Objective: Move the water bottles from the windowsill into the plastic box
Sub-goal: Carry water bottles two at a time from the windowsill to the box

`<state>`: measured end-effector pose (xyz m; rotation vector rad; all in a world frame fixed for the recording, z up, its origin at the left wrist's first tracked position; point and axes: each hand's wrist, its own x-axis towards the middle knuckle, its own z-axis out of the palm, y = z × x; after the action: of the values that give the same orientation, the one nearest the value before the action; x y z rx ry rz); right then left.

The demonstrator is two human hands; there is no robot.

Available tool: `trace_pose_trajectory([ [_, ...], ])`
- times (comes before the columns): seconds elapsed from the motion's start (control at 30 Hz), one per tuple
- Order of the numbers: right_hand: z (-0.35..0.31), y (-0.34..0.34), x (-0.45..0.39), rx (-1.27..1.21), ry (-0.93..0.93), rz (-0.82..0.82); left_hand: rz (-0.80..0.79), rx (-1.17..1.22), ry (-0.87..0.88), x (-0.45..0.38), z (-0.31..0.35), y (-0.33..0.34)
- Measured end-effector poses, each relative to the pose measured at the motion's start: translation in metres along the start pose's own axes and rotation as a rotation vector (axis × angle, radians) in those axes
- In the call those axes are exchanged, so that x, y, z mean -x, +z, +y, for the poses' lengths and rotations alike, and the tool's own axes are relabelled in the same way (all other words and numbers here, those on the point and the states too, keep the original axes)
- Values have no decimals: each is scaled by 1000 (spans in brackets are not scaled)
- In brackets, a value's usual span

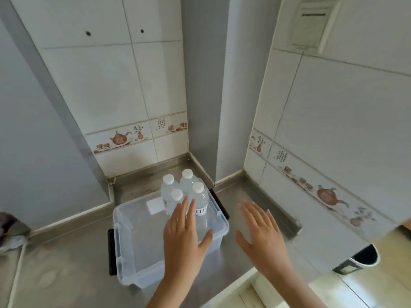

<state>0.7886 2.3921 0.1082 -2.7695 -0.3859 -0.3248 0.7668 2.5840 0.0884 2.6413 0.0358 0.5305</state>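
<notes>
On the steel windowsill [66, 258], against the tiled corner: a clear plastic box [124, 247] with black latches. At its far right corner, four water bottles [201, 202] with white caps, upright and bunched close together, apparently inside the box, though the clear walls make that hard to confirm. Over the box's right side, left hand [181, 235], flat, fingers spread, gripping nothing, fingertips just in front of the nearest bottles. Right of the box, over bare steel, right hand [262, 232], likewise open and empty. Lower right, a black bin [361, 256] on the floor.
</notes>
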Motion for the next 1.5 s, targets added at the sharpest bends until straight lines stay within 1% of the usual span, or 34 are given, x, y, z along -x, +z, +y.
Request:
trace_pose_trajectory([
  [0.13, 35, -36, 61, 32, 67, 61, -57, -37, 168, 24, 53, 7],
  [0.27, 77, -73, 143, 68, 226, 118, -106, -46, 339, 59, 127, 19],
  [0.5, 144, -134, 292, 166, 661, 282, -266, 23, 662, 143, 275, 51],
  [0.6, 171, -153, 343, 231, 834, 293, -344, 74, 787, 170, 327, 73],
  [0.73, 208, -181, 396, 266, 1022, 348, -388, 144, 953, 191, 401, 95],
  [0.93, 278, -209, 437, 347, 1272, 421, -456, 236, 1158, 203, 506, 149],
  [1.1, 357, -233, 445, 401, 1457, 351, -489, 292, 1295, 197, 605, 211],
  [1.17, 387, -246, 448, 401, 1506, 353, -517, 318, 1352, 195, 644, 235],
  [1.4, 477, -295, 457, 351, 1706, 520, -547, 403, 1562, 200, 776, 295],
  [1.5, 513, -311, 478, 362, 1774, 545, -576, 453, 1628, 220, 830, 316],
])
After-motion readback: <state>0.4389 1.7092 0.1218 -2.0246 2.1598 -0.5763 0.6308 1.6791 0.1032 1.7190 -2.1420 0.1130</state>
